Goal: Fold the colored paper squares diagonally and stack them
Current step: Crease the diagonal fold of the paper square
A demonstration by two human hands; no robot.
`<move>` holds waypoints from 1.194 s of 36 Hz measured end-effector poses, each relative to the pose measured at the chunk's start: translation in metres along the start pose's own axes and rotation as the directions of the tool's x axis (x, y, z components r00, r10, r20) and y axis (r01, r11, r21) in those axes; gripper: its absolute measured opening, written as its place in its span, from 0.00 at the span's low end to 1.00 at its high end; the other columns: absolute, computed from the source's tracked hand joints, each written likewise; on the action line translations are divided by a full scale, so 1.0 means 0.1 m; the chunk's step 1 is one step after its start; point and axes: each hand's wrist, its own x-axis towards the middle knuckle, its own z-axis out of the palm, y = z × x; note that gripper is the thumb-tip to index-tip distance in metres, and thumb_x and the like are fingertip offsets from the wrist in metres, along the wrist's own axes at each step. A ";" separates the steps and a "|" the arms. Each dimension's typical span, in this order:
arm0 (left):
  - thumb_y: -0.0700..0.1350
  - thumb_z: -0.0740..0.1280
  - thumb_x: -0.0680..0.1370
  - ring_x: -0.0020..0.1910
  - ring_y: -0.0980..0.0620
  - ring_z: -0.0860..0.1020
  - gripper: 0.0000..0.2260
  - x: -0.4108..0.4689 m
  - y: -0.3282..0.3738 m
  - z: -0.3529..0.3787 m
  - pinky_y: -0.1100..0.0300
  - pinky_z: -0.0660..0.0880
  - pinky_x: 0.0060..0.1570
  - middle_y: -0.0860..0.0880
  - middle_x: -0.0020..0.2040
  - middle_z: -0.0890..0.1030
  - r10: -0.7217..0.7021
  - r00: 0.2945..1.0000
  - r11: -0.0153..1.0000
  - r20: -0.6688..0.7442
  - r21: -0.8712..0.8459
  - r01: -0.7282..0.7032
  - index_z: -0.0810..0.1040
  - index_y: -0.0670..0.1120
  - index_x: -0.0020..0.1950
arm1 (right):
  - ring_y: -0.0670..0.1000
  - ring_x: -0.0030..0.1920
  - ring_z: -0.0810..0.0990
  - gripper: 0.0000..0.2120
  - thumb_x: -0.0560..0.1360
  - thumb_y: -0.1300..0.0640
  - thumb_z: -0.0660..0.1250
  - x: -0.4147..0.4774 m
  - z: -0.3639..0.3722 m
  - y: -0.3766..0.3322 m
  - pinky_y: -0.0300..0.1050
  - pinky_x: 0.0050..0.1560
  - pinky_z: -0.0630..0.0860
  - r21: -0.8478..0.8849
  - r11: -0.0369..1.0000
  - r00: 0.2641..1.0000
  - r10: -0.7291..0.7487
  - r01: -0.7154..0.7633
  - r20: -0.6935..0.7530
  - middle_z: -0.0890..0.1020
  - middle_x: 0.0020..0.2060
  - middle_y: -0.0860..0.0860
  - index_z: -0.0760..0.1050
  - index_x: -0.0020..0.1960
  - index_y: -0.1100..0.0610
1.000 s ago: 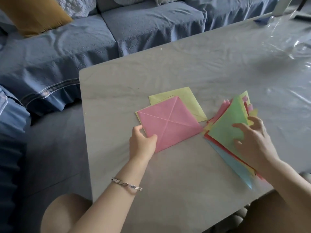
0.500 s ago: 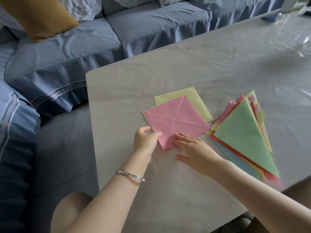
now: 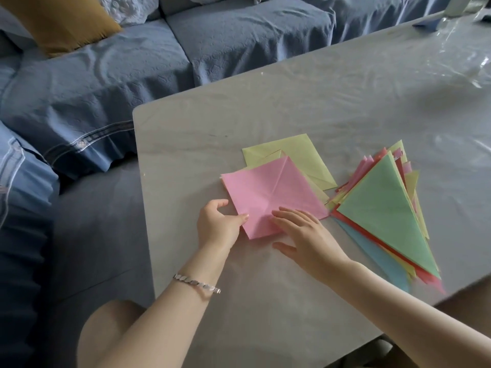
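Both hands on pink paper square point(image 3: 268, 192) lying flat on worktop point(image 3: 265, 120): left hand point(image 3: 219, 224) fingers pinching near corner, right hand point(image 3: 305, 235) fingers spread flat. Folded triangle stack point(image 3: 382, 208) just beside, at right.

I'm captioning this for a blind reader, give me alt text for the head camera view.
Two bare hands rest on the near corner of a pink paper square with crossed creases, the left hand at its edge and the right hand flat on it. It lies on yellow-green sheets on a grey table, beside a stack of folded triangles, green on top.
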 end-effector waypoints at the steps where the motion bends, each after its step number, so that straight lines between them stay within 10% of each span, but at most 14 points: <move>1: 0.41 0.77 0.63 0.48 0.45 0.81 0.22 -0.02 -0.03 -0.03 0.50 0.77 0.53 0.44 0.54 0.80 -0.005 1.000 1.000 0.010 -0.015 0.005 0.74 0.51 0.53 | 0.54 0.55 0.81 0.25 0.59 0.54 0.80 0.00 0.01 -0.03 0.52 0.55 0.74 0.003 1.000 1.000 -0.018 0.018 -0.018 0.82 0.54 0.53 0.80 0.54 0.57; 4: 0.40 0.76 0.64 0.41 0.46 0.82 0.21 -0.10 -0.12 -0.13 0.51 0.80 0.47 0.41 0.50 0.82 -0.032 0.998 0.998 0.045 -0.058 0.035 0.73 0.50 0.52 | 0.54 0.54 0.81 0.10 0.71 0.52 0.69 -0.01 0.02 -0.11 0.50 0.54 0.76 0.027 0.992 0.988 -0.117 0.121 -0.102 0.83 0.52 0.52 0.82 0.49 0.55; 7: 0.37 0.73 0.69 0.36 0.55 0.81 0.18 -0.16 -0.20 -0.22 0.70 0.77 0.36 0.47 0.40 0.82 -0.009 0.994 0.997 0.110 -0.069 0.016 0.72 0.46 0.55 | 0.51 0.52 0.81 0.20 0.79 0.48 0.53 -0.06 0.01 -0.13 0.42 0.54 0.73 0.112 0.979 0.981 -0.160 0.172 -0.113 0.83 0.49 0.48 0.82 0.47 0.54; 16: 0.47 0.73 0.70 0.52 0.52 0.73 0.31 0.05 -0.09 -0.45 0.61 0.67 0.50 0.54 0.46 0.75 -0.014 1.000 0.994 -0.014 -0.106 0.013 0.66 0.44 0.70 | 0.46 0.55 0.78 0.15 0.79 0.49 0.57 -0.29 -0.07 0.01 0.43 0.57 0.73 0.372 0.913 0.969 -0.221 0.165 0.112 0.82 0.51 0.46 0.80 0.51 0.55; 22: 0.42 0.75 0.69 0.44 0.49 0.78 0.12 0.20 0.03 -0.40 0.61 0.71 0.45 0.45 0.48 0.82 -0.001 0.983 0.990 0.185 0.138 -0.025 0.80 0.44 0.50 | 0.43 0.49 0.79 0.15 0.77 0.46 0.59 -0.32 -0.21 0.04 0.34 0.53 0.74 0.431 0.892 0.967 -0.213 0.135 0.138 0.83 0.47 0.46 0.80 0.51 0.54; 28: 0.38 0.71 0.72 0.36 0.56 0.76 0.06 0.11 0.02 -0.31 0.67 0.71 0.36 0.54 0.35 0.80 0.218 0.954 0.924 0.204 0.271 -0.269 0.80 0.49 0.38 | 0.36 0.51 0.78 0.18 0.72 0.38 0.62 -0.24 -0.29 0.03 0.33 0.52 0.75 0.578 0.815 0.997 0.078 -0.047 -0.029 0.80 0.50 0.39 0.82 0.47 0.49; 34: 0.39 0.70 0.73 0.34 0.61 0.77 0.09 -0.12 0.01 -0.36 0.75 0.69 0.35 0.57 0.35 0.80 0.339 0.908 0.904 0.247 0.183 -0.387 0.79 0.53 0.37 | 0.39 0.61 0.69 0.07 0.68 0.53 0.71 -0.01 -0.46 -0.01 0.37 0.60 0.62 0.583 0.768 0.952 0.305 -0.265 0.031 0.72 0.61 0.39 0.79 0.40 0.40; 43: 0.42 0.67 0.75 0.37 0.62 0.79 0.08 -0.45 0.15 -0.48 0.72 0.72 0.39 0.58 0.37 0.83 0.431 0.857 0.878 0.282 0.088 -0.471 0.81 0.55 0.41 | 0.32 0.36 0.77 0.11 0.69 0.61 0.72 0.07 -0.62 -0.16 0.23 0.40 0.69 0.731 0.604 0.906 0.422 -0.317 0.044 0.81 0.33 0.34 0.80 0.36 0.45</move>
